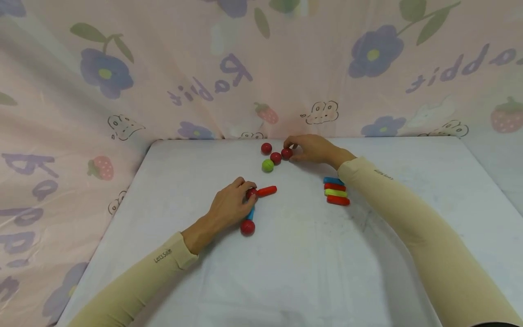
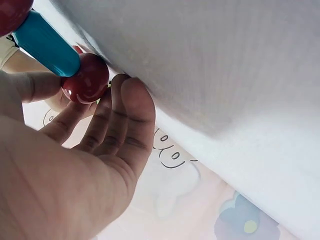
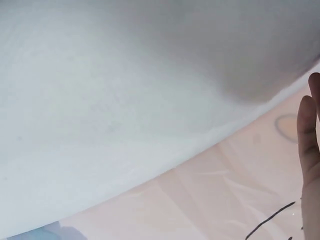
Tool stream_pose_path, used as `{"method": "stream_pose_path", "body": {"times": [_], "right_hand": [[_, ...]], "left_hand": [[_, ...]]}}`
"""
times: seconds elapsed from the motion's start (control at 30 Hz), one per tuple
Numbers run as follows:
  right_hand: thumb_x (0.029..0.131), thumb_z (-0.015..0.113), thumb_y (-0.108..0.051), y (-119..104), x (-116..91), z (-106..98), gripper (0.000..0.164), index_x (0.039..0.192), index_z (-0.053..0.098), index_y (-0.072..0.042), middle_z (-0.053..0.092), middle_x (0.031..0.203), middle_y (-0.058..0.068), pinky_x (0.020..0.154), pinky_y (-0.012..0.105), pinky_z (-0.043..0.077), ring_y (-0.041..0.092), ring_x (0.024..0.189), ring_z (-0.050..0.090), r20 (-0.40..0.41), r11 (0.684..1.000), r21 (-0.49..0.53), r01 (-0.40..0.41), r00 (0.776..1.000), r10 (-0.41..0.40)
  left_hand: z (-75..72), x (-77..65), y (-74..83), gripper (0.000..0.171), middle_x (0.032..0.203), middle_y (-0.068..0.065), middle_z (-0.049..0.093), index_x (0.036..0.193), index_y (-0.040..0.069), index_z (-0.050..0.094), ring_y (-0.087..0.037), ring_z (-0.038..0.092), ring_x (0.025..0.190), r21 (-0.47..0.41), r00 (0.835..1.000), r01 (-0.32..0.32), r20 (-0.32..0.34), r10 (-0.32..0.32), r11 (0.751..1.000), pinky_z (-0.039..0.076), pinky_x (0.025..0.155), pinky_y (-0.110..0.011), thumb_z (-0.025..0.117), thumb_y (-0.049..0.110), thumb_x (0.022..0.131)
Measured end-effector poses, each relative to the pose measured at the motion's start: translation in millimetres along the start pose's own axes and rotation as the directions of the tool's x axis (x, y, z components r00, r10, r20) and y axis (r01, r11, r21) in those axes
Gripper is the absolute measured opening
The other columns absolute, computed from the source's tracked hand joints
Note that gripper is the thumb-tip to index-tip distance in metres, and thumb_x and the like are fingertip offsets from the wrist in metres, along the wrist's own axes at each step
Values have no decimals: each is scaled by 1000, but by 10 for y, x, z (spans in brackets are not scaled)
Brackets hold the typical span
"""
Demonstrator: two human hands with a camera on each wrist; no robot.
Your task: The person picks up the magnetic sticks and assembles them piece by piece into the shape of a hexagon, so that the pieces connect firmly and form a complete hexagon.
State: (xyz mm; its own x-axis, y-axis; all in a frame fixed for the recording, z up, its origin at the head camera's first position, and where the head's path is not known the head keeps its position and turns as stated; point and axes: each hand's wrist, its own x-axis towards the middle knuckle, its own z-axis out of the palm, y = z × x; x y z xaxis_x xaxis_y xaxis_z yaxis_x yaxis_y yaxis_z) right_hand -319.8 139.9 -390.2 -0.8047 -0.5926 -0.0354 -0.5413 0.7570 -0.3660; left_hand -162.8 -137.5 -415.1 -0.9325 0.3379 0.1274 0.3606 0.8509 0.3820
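My left hand point(image 1: 230, 204) pinches a glossy red ball point(image 2: 90, 82) between thumb and fingers. From that ball a blue stick point(image 2: 47, 44) runs toward me to a second red ball point(image 1: 247, 227). A red stick point(image 1: 267, 190) points off its right side. At the back of the table my right hand point(image 1: 313, 149) holds another red ball point(image 1: 287, 154) between thumb and fingers. Just left of it lie two more red balls, a nearer one point(image 1: 275, 158) and a farther one point(image 1: 266, 148), with a green ball point(image 1: 267, 165). In the right wrist view only some fingers show.
On the right, below my right forearm, several short sticks point(image 1: 336, 193) in blue, red and yellow-green lie stacked side by side. A white-covered table point(image 1: 294, 272) carries everything. A pink curtain point(image 1: 282, 86) with flowers and strawberries hangs behind its back edge.
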Motion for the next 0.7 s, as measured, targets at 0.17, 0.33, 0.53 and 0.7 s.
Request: {"method": "stream_pose_path", "body": {"times": [0.17,0.33,0.53,0.7], "right_hand": [[88,77,-28,9,-34,5,43,127,60,-22,67,124,1,104,44,49,23,116,60,7,1000,-12,-27,1000,27],[89,75,-30,44,-72,2,45,131,61,-23,66,128,0,104,46,48,23,115,59,14,999,-40,-22,1000,23],[90,73,-29,120,-151,-40,36,124,65,-22,67,121,-1,101,44,50,23,113,60,-20,999,-6,-34,999,34],[90,74,-26,165,-215,-71,34,122,65,-19,68,121,2,99,46,51,25,115,61,-40,997,50,-56,998,58]], "left_hand": [[-11,-9,9,28,97,-2,59,120,15,68,-13,50,69,-22,1000,5,-13,-6,1000,42,59,-24,61,25,95],[-21,-12,18,28,100,-3,60,122,15,67,-15,52,72,-35,1000,31,-1,-31,999,44,62,-25,61,25,96],[-16,-5,19,29,104,-3,61,124,15,66,-15,54,75,-40,999,51,21,-50,998,46,65,-25,62,26,97],[-24,5,5,30,106,-3,62,125,15,66,-15,55,77,-35,998,54,21,-53,998,49,67,-27,64,26,97]]}}
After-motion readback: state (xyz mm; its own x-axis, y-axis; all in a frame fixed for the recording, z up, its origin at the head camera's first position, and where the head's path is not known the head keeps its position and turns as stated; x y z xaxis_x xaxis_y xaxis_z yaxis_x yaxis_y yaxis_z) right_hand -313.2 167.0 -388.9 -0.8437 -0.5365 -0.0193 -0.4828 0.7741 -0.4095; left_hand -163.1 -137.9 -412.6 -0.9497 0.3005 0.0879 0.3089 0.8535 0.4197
